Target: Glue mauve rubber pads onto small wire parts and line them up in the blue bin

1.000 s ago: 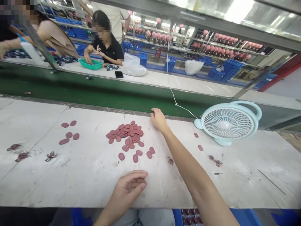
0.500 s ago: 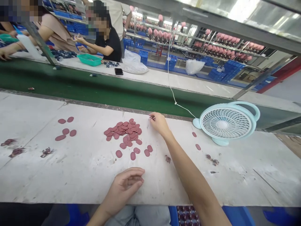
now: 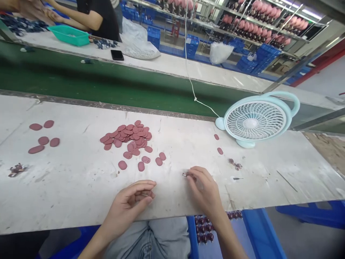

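My right hand (image 3: 206, 189) is low over the white table, thumb and fingers closed around a small dark reddish-brown piece (image 3: 185, 174) with a pale tip. Its exact kind is too small to tell. Left of it, my left hand (image 3: 132, 201) rests near the table's front edge, fingers loosely curled and thumb a little apart, with nothing visible in it. Beyond both hands lies a heap of flat oval dark-red discs (image 3: 132, 133), and several loose discs (image 3: 122, 165) are scattered on its near side.
A light-blue fan (image 3: 250, 123) stands at the back right, its white cord (image 3: 205, 104) rising across a green belt (image 3: 121, 88). More discs (image 3: 43, 140) and dark scraps (image 3: 16, 169) are at left. A blue crate (image 3: 260, 230) sits below the edge. Co-workers are opposite.
My right hand has come back from the table's far side toward me, still pinching a small dark piece. My left hand keeps its loose curl. The view has tilted downward.
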A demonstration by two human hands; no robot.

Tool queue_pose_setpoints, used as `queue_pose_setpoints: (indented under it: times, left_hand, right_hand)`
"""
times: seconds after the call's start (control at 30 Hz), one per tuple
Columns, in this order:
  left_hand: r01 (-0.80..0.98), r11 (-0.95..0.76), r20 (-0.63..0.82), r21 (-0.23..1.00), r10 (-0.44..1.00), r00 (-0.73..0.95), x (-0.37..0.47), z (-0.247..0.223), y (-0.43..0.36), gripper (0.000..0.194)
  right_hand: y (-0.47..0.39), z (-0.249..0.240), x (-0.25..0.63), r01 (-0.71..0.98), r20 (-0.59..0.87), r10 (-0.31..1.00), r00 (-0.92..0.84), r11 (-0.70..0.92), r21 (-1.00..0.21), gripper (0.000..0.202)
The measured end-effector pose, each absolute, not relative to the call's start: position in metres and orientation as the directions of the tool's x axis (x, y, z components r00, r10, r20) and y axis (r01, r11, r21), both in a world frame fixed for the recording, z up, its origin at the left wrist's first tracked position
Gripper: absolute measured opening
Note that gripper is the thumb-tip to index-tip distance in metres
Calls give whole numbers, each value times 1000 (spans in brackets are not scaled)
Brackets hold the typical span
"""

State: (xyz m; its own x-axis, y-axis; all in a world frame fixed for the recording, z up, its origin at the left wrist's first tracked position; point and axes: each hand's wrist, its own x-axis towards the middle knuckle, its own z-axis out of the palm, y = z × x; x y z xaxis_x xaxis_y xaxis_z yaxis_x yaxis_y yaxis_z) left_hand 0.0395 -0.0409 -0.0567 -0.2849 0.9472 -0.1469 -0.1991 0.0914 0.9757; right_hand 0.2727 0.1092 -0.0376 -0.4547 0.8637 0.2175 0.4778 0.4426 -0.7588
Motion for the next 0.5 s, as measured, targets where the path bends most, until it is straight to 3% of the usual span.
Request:
queue_pose_setpoints:
  times: [0.03, 0.1, 0.17, 0.23, 0.3, 0.33, 0.37, 0.43, 0.5]
  left_hand:
    - [-208, 85, -144, 974, 947, -288, 39, -56, -41, 21]
    - [-243, 74, -148, 967, 941, -305, 37, -55, -41, 21]
    - [-302, 67, -167, 951, 932, -321, 35, -54, -41, 20]
    - [-382, 61, -196, 922, 925, -326, 34, -54, -41, 18]
    - [-488, 66, -242, 870, 920, -308, 36, -53, -43, 18]
    - [-547, 79, -276, 834, 916, -289, 38, -52, -45, 18]
    - [-607, 98, -316, 789, 911, -265, 41, -51, -47, 19]
    - [-712, 143, -394, 688, 897, -201, 50, -48, -52, 21]
    - [-789, 174, -454, 590, 879, -147, 60, -46, -58, 23]
  right_hand:
    - [101, -36, 280, 383, 204, 916, -346, 336, -860, 14]
    - [88, -35, 295, -11, 17, 987, -161, 16, -1000, 11]
    - [83, -37, 309, -447, -217, 956, -197, -285, -848, 24]
    - [88, -44, 320, -709, -263, 884, -387, -467, -528, 41]
    - [100, -51, 326, -815, -203, 823, -531, -561, -142, 56]
    - [107, -54, 327, -812, -175, 798, -576, -584, 11, 58]
    - [113, -56, 327, -800, -169, 783, -599, -594, 87, 54]
    - [121, -54, 322, -783, -192, 759, -622, -608, 131, 38]
    - [117, -45, 313, -786, -246, 754, -609, -615, 63, 29]
